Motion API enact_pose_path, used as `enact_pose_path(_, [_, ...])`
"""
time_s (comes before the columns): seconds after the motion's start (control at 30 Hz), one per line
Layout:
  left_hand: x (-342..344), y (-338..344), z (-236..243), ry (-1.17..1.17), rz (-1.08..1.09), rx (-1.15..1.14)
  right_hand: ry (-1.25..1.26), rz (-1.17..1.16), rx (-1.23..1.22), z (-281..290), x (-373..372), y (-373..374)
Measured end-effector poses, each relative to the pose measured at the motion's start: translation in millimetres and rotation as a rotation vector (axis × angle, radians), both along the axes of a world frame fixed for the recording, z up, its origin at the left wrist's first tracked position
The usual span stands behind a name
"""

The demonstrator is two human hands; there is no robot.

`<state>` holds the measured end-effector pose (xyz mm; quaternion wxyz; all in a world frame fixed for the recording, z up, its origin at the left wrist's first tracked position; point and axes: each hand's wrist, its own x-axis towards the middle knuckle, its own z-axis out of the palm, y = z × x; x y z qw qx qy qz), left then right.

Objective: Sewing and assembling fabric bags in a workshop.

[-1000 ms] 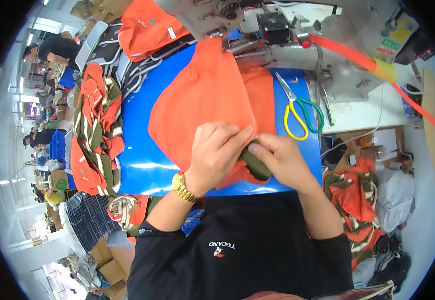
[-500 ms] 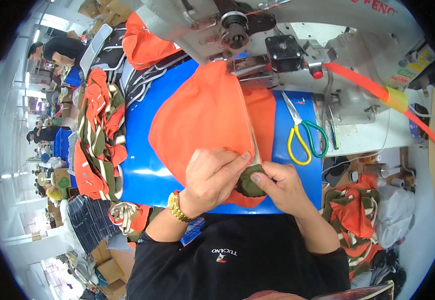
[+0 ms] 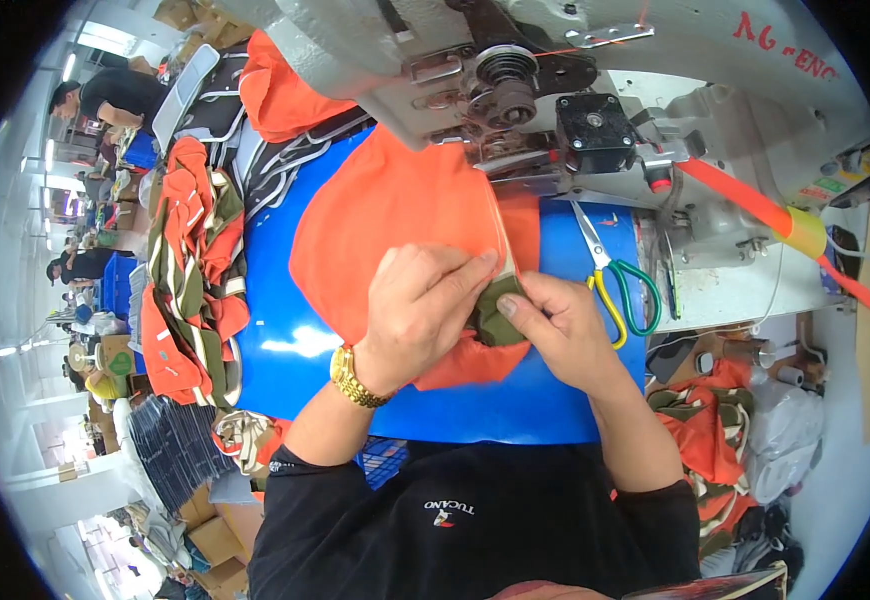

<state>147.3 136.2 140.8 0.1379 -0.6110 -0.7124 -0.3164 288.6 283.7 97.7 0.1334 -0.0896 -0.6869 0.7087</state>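
Observation:
An orange fabric piece (image 3: pixel 385 210) with an olive-green part (image 3: pixel 500 318) and a pale edge strip lies over the blue work surface. Its far end reaches under the head of a sewing machine (image 3: pixel 515 100). My left hand (image 3: pixel 425 305), a gold watch (image 3: pixel 352 378) on its wrist, pinches the orange cloth by the pale seam. Beside it, my right hand (image 3: pixel 555 325) grips the olive edge between thumb and fingers. Scissors (image 3: pixel 613 270) with one yellow and one green handle rest to the right of the cloth.
Orange, olive and cream pieces (image 3: pixel 190 280) are heaped along the left side of the blue surface (image 3: pixel 285 310). Another orange piece (image 3: pixel 290 90) sits at the back left. More fabric (image 3: pixel 705 420) and plastic bags (image 3: pixel 785 425) lie at the right. Other people work far left.
Both hands have moved slightly away from my body with the fabric, pushing it toward the machine. The olive part shows more openly between them. The whole view has shifted a little.

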Motion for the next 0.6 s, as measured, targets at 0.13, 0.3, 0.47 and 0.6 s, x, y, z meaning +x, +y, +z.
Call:
enact_pose_path(0.13, [-15.7, 8.0, 0.7, 0.011, -0.002, -0.003, 0.033, -0.059, -0.019, -0.9, -16.7, 2.8])
enact_pose_path(0.3, [-35.2, 20.5, -4.2, 0.010, -0.028, 0.024, 0.054, -0.090, -0.017, -1.2, -36.1, 9.8])
enact_pose_path(0.47, [-48.9, 28.5, -4.7, 0.023, 0.005, 0.027, 0.126, -0.110, 0.018, -2.9, -56.0, 14.7])
enact_pose_path(0.6, [-57.5, 31.9, -13.3, -0.014, -0.005, 0.070, 0.076, -0.104, 0.026, -6.6, -63.2, 20.5])
